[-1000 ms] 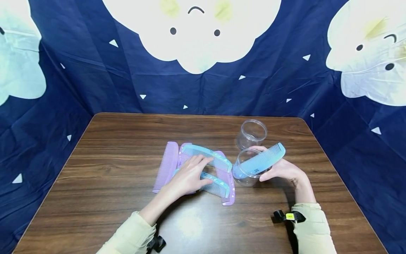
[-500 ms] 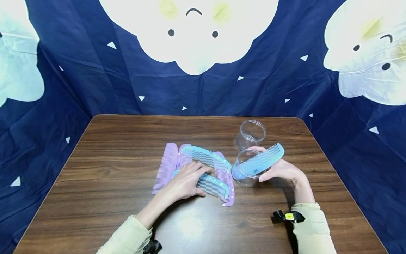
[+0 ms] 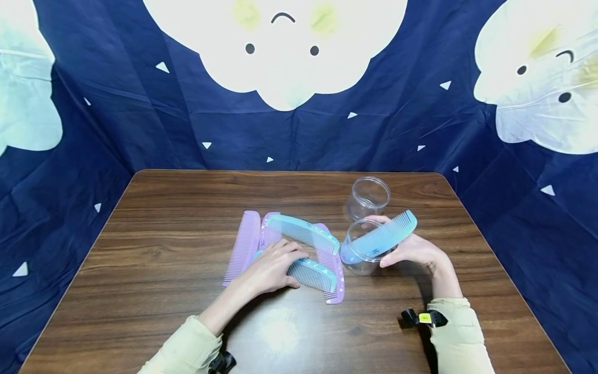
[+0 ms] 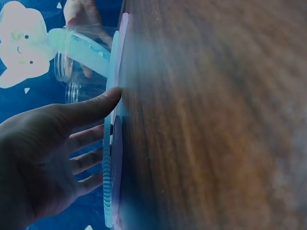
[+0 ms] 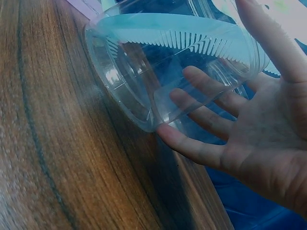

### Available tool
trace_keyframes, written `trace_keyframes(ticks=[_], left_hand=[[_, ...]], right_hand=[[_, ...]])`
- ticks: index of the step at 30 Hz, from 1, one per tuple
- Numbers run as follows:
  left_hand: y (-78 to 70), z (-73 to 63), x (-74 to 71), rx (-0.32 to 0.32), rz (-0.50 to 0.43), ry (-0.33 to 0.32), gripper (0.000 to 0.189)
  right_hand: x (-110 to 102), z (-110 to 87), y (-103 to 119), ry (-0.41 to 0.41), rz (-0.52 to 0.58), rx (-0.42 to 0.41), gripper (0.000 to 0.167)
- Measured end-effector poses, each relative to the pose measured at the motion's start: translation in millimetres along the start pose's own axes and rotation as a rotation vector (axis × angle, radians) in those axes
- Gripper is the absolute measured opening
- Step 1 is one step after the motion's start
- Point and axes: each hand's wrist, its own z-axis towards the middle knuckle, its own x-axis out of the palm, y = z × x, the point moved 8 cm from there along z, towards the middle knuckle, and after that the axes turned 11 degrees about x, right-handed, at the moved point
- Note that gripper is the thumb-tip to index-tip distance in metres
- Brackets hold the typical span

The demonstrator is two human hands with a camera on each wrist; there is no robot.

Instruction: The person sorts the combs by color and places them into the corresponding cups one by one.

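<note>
My left hand [image 3: 271,267] lies over the lower blue comb [image 3: 315,275], gripping it across its width, thumb at the near edge and fingers at the far one. In the left wrist view, the thumb [image 4: 108,100] meets the edge of this comb [image 4: 107,191], low over the table. Another blue comb [image 3: 303,231] rests just beyond, across purple combs [image 3: 335,293]. On the right, my right hand [image 3: 411,249] holds a clear jar [image 3: 362,267] from its side. A blue comb [image 3: 390,234] leans inside, sticking out past the rim; its teeth [image 5: 192,43] show through the wall.
A second clear jar [image 3: 369,195] stands behind the held one. A purple comb [image 3: 243,246] lies at the left of the pile. The wooden table [image 3: 154,291] ends at a dark blue cloth backdrop [image 3: 252,130] with clouds.
My left hand has moved slightly left and toward me and closed in around the lower blue comb, its thumb drawing back to the near edge. The right hand keeps its hold on the jar.
</note>
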Motion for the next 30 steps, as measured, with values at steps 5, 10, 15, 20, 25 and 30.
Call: trace_keyframes(ticks=[5, 10, 15, 20, 25, 30], left_hand=[[-2.6, -0.5, -3.0, 0.046, 0.040, -0.026, 0.064], [-3.7, -0.7, -5.3, 0.064, 0.059, -0.054, 0.063], [-2.6, -0.1, -7.8, 0.052, 0.047, -0.082, 0.065], [-3.4, 0.7, -13.8, 0.038, 0.062, -0.111, 0.065], [-4.1, 1.1, -22.4, 0.018, 0.064, -0.153, 0.063], [-5.1, 1.2, -31.1, 0.004, 0.059, -0.194, 0.062]], right_hand=[[0.9, -0.5, 0.6, -0.003, 0.027, 0.003, 0.103], [0.1, -1.4, -0.2, -0.029, 0.028, 0.027, 0.103], [0.8, -0.8, -0.8, -0.013, 0.026, 0.005, 0.103], [2.0, -1.5, -2.9, 0.010, 0.011, -0.011, 0.103], [0.0, -2.6, -1.1, -0.017, 0.006, 0.006, 0.102], [0.5, -1.1, 1.0, -0.006, 0.018, 0.009, 0.102]])
